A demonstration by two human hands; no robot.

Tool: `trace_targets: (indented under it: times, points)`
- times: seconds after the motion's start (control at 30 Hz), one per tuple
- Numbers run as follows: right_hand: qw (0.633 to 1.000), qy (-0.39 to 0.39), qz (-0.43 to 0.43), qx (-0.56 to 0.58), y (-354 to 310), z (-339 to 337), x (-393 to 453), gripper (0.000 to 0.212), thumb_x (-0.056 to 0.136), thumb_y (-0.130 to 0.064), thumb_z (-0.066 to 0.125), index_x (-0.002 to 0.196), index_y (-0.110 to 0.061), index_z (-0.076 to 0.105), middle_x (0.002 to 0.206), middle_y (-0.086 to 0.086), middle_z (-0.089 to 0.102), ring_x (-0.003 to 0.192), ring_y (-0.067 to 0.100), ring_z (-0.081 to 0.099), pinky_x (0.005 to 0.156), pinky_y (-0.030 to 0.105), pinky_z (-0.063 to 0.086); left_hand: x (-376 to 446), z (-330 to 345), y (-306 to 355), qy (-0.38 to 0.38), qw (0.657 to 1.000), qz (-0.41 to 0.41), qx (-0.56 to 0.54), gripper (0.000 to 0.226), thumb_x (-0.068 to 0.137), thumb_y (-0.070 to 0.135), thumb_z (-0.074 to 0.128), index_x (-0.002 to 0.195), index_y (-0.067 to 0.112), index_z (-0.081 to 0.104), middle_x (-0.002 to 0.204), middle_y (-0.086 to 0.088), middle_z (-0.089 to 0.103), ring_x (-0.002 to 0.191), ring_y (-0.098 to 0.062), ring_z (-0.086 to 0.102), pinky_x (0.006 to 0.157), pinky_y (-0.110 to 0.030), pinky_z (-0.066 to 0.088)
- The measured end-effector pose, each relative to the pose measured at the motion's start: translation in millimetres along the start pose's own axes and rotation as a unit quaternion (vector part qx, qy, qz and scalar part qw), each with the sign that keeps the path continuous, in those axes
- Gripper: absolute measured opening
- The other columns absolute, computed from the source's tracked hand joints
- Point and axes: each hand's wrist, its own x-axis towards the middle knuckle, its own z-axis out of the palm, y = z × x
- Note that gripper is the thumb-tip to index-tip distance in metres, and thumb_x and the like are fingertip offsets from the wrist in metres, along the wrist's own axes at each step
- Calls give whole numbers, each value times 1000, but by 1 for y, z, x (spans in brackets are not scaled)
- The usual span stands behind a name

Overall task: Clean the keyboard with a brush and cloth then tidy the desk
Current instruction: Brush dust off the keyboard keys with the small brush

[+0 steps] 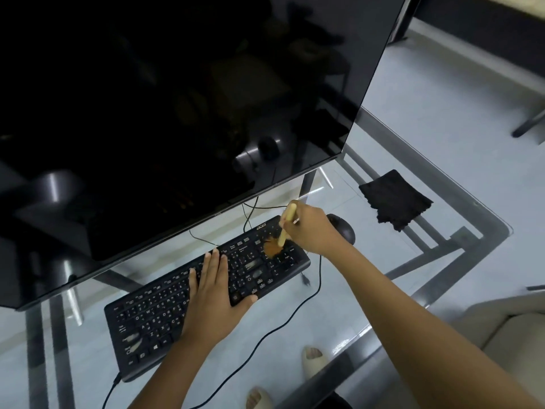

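My left hand (211, 293) lies flat on the middle of the black keyboard (165, 314), fingers straight and close together, thumb out to the side — it holds nothing and just presses down. My right arm reaches far out, and my right hand (309, 228) has its fingers curled tight round the pale handle of the brush (284, 228), with the brown bristles spread on the keys at the far right end of the keyboard. The dark cloth (395, 199) lies well apart on the glass desk (442, 252), past the black mouse (345, 230) — folded and untouched.
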Motion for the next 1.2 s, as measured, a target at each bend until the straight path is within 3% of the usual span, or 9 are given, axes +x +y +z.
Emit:
trace_targets:
  times: [0.1, 0.23, 0.37, 0.5, 0.63, 0.77, 0.9, 1.0, 1.2]
  points:
    - [991, 129, 1, 29, 6, -6, 2, 8, 97, -14, 52, 90, -14, 55, 79, -4, 59, 64, 11, 60, 57, 18, 45, 0, 2, 0, -3, 1000, 4, 8, 112, 71, 84, 28, 152, 8, 11, 161, -2, -5, 145, -11, -16, 118, -46, -7]
    - [999, -35, -15, 37, 9, -8, -6, 7, 95, -15, 54, 92, -11, 58, 75, -2, 65, 66, 12, 66, 63, 26, 56, -1, 2, 0, -5, 1000, 6, 13, 112, 71, 84, 29, 152, 8, 11, 161, -4, -2, 146, -12, -14, 118, -46, -7]
    - [993, 118, -6, 7, 21, -6, -12, 9, 94, -18, 55, 90, -11, 57, 73, -3, 62, 61, 10, 61, 58, 21, 49, -3, 1, 4, -5, 1000, 5, 9, 113, 71, 84, 28, 152, 9, 8, 160, -2, -5, 145, -11, -16, 118, -46, -8]
    - [1000, -18, -6, -24, 24, -3, -20, 14, 94, -19, 53, 89, -7, 57, 69, 1, 64, 57, 13, 64, 56, 31, 55, -3, 2, 3, -3, 1000, 5, 10, 112, 71, 82, 29, 152, 8, 10, 160, -2, -4, 146, -12, -14, 119, -46, -7]
    - [990, 134, 25, 22, 31, -12, -13, 15, 97, -25, 54, 92, -11, 56, 74, -2, 60, 57, 4, 54, 52, 15, 38, -3, 3, 4, 1, 1000, 6, 13, 112, 71, 82, 29, 152, 8, 11, 160, -2, -3, 146, -12, -13, 119, -46, -6]
    - [999, -36, 21, 10, 28, -10, -15, 15, 96, -20, 54, 85, -11, 57, 72, 1, 65, 63, 6, 64, 57, 17, 52, -4, 3, 3, 0, 1000, 4, 24, 110, 72, 82, 29, 151, 7, 13, 161, -4, -2, 146, -13, -11, 119, -48, -5]
    - [986, 160, -23, 34, 25, -12, -6, 11, 96, -18, 53, 90, -10, 57, 73, -10, 57, 60, 2, 58, 54, 12, 42, -3, 4, 6, -4, 1000, -1, 23, 110, 72, 82, 26, 152, 8, 12, 160, -2, -4, 146, -12, -14, 119, -47, -6]
    - [999, 16, -32, 26, 18, -8, -1, 10, 96, -15, 54, 90, -7, 59, 72, -8, 63, 59, -1, 61, 61, 18, 52, -4, 3, 5, -5, 999, 0, 32, 109, 73, 82, 24, 152, 8, 11, 160, -2, -6, 146, -11, -16, 118, -44, -9]
    - [996, 60, -42, 56, 10, -1, 11, 10, 97, -14, 52, 92, -6, 56, 75, -4, 65, 65, 9, 63, 58, 15, 50, -5, 3, 5, -8, 999, -6, 32, 107, 75, 80, 25, 152, 9, 10, 159, 0, -11, 145, -11, -18, 118, -44, -10]
